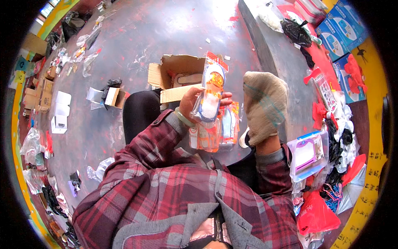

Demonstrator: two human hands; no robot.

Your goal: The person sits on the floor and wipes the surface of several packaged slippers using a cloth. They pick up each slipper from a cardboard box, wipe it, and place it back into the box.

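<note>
Packet (213,89): clear wrapper with an orange-and-red print and a pale, blue-edged pad inside; held up near the frame's centre, in front of the carton.
Left hand (191,101): fingers part-curled, palm side at the packet's left edge and fingertips showing past its right; it has hold of the packet.
Right hand (266,114): covered by a beige cloth cover (260,93), right of centre; whether its fingers are spread or closed, or grip anything inside, cannot be told.
Carton (182,63): open, upper centre, a pale item inside.
Other packets (205,137): just below the left hand, lower centre.
Slip risk: slick plastic in a light-looking grip could slide down onto those packets.
Cover risk: thick cloth would likely dull the right hand's feel, causing a fumble.
Snag risk: the carton's edge could catch the wrapper.
</note>
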